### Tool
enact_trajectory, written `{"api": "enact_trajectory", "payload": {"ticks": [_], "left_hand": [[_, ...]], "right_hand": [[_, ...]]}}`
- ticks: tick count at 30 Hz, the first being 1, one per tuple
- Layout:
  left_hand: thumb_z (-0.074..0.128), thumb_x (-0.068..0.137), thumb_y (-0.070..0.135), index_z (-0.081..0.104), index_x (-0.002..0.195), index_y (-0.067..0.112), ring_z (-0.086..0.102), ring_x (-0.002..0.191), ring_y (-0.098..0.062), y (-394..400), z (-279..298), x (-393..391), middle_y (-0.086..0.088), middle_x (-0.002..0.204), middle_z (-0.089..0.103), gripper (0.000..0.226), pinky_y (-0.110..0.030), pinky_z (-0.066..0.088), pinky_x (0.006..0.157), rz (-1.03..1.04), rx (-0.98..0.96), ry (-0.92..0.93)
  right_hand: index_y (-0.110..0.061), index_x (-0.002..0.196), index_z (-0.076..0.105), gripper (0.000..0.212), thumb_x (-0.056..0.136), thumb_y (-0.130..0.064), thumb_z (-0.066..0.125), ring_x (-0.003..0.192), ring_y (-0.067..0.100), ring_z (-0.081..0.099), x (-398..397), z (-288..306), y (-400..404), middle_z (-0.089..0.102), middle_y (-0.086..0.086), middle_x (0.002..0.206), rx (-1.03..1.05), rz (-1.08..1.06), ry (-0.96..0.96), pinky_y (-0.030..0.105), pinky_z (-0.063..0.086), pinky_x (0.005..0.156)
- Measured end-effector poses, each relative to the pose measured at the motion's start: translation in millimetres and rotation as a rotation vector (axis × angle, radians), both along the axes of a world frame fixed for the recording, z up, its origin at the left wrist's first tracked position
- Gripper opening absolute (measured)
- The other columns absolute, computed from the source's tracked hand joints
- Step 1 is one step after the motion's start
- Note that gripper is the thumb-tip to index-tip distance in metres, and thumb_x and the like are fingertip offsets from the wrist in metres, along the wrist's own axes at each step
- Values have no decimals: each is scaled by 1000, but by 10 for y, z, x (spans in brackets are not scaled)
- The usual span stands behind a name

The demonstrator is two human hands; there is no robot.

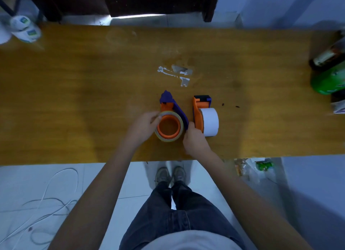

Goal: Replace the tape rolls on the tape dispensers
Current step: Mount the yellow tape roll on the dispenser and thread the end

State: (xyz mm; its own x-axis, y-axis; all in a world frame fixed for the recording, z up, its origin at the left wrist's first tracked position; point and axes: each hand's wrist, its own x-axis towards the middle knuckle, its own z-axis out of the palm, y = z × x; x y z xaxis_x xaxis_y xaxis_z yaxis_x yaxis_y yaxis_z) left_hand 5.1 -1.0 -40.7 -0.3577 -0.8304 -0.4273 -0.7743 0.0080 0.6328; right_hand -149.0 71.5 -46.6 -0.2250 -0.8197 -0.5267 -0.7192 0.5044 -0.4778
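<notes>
Gripping clear tape roll (169, 126) left hand (143, 127); right hand (194, 140) grip clamps dispenser (175, 109).

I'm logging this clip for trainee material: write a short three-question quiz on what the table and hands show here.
1. True or false: the white tape roll sits on a dispenser.
2. Which hand touches the clear tape roll? A) left B) right C) neither
3. Fill in: the torn tape scraps lie ___ the dispensers, away from the person.

Key: 1 true, it is on the right dispenser. 2 A, the left hand; the right hand holds the left dispenser. 3 beyond.
</notes>
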Motion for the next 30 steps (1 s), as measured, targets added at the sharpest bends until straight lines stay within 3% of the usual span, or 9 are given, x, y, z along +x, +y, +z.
{"api": "enact_trajectory", "payload": {"ticks": [4,11,14,17,19,21,24,30], "left_hand": [[36,100,29,49,132,8,54,116,-26,-201,30,-96,-11,131,56,40,-37,44,96,-177,16,-153],[36,100,27,48,134,12,48,123,-28,-480,53,-191,-11,137,51,39,-43,41,102,-405,85,-340],[37,99,34,38,142,9,42,131,-27,-462,97,-159,-10,146,42,49,-39,36,107,-330,155,-220],[54,92,35,33,143,11,44,129,-27,-273,66,-13,-11,143,43,60,-34,39,100,25,200,66],[71,80,29,32,143,15,46,125,-24,-60,-25,105,-9,141,44,75,-33,43,96,189,228,192],[80,70,27,31,142,15,48,123,-21,142,-152,188,-6,139,45,87,-33,45,95,214,244,197],[81,70,22,35,139,12,51,115,-17,335,-266,211,-4,133,49,85,-29,45,91,282,225,275],[77,74,15,47,123,18,53,108,-14,435,-260,211,5,116,54,57,-24,47,88,306,103,374]], "right_hand": [[-4,125,38,32,93,-3,39,70,21,52,-19,13,-10,56,13,89,41,20,-5,27,44,63],[-4,131,34,37,94,-3,39,71,20,51,-8,58,-9,48,7,84,49,62,45,26,43,63],[-3,123,41,28,96,-12,39,73,20,53,-32,94,-34,54,10,88,75,56,15,27,45,64],[-4,113,46,30,96,-28,43,75,22,57,-53,185,-90,56,8,89,140,90,-50,31,51,64],[-3,115,47,38,95,-36,43,82,25,61,-30,226,-161,58,10,93,140,115,14,31,49,65],[-3,122,44,44,95,-38,44,97,29,62,14,218,-275,58,15,112,109,132,156,33,49,71],[-3,133,33,54,93,-34,51,106,30,61,110,158,-444,54,17,125,126,136,200,34,50,72],[-7,133,31,48,90,-12,53,94,27,63,214,43,-495,59,14,114,74,65,143,31,50,65]]}}
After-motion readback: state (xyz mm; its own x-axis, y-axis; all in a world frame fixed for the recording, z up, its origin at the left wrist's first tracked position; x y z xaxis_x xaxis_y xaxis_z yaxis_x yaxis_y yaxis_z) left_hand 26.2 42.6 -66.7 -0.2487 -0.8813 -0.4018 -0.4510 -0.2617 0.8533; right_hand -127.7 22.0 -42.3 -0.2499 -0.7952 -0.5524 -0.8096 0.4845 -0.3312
